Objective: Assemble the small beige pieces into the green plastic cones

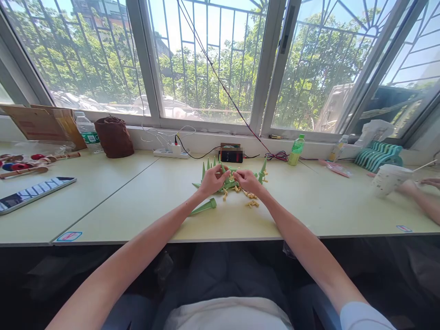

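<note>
My left hand (213,179) is closed on a green plastic spike (223,176) that stands between its thumb and fingers. Just beside it, my right hand (246,179) is pinched close to the spike; whatever sits in its fingertips is too small to make out. Several other green spikes stand or lie around both hands, among them an upright one (263,170) to the right. One green spike (205,206) with a wide capped end lies nearer the table edge. Small yellowish plastic pieces (252,203) are scattered under and in front of my right hand.
Behind the hands are a dark phone-like device (231,156) and a power strip (172,152) with cables. A green bottle (296,150), teal hangers (378,155) and a white cup (390,179) stand right, near another person's hand (410,188). A phone (36,195) lies left.
</note>
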`<act>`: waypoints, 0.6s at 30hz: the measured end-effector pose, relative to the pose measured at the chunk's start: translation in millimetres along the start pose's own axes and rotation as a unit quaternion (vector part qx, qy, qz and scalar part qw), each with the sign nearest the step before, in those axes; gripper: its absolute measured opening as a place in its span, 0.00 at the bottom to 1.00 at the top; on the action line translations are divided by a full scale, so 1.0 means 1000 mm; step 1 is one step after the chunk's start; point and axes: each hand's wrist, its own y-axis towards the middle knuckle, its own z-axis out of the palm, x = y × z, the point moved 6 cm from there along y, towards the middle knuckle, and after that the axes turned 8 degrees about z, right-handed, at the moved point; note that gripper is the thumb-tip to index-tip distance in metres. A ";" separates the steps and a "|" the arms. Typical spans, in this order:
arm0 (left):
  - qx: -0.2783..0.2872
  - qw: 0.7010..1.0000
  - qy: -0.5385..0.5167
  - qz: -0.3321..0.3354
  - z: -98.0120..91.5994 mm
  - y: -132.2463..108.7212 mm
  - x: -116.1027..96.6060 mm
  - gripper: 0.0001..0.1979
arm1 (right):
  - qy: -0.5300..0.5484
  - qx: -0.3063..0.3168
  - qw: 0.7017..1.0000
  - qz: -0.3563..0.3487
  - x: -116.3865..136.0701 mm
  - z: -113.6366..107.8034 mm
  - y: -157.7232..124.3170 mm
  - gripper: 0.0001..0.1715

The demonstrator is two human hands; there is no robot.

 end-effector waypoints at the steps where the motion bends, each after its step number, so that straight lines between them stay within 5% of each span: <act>1: -0.001 1.000 -0.006 0.002 0.000 0.000 -0.001 0.19 | 0.003 -0.020 1.000 0.004 -0.001 -0.002 0.001 0.22; 6: 0.005 1.000 0.021 0.018 0.000 0.000 -0.007 0.34 | 0.027 -0.087 0.995 0.038 -0.007 -0.011 0.003 0.26; 11: 0.060 0.986 0.141 0.073 0.005 -0.002 -0.011 0.23 | 0.018 -0.098 0.994 0.049 -0.008 -0.012 0.003 0.29; 18: 0.040 0.973 0.216 0.077 0.002 0.000 -0.008 0.18 | -0.013 -0.042 0.998 0.039 -0.008 -0.003 0.003 0.31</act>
